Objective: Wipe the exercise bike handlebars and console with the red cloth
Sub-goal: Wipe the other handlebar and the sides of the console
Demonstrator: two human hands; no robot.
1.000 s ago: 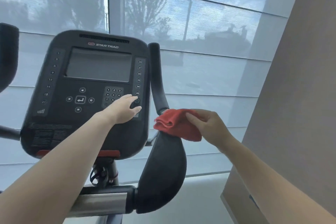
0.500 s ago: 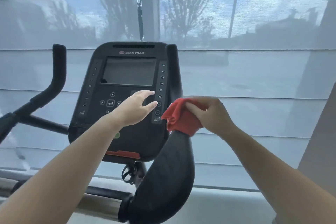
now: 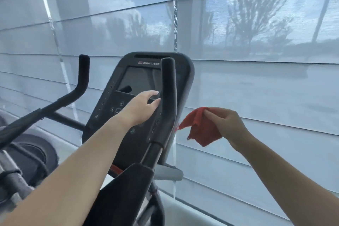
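Note:
The black bike console (image 3: 132, 82) stands at centre, its screen facing me. My left hand (image 3: 141, 106) lies flat on the console's button panel, fingers apart, holding nothing. The right handlebar (image 3: 168, 101) rises upright in front of the console's right side and hides part of the screen. My right hand (image 3: 222, 124) pinches the red cloth (image 3: 200, 126), which hangs loose in the air just right of that handlebar, apart from it. The left handlebar (image 3: 83, 79) bends up at the left.
A wide black arm pad (image 3: 126, 192) sits low in front of me. The bike's frame and a dark wheel housing (image 3: 31, 154) are at the lower left. Sheer window blinds (image 3: 256, 88) close off the space right behind the bike.
The view has swung to the right side of the bike. My right hand has lifted the red cloth off the right handlebar and drawn it away to the right. My left hand stays on the console.

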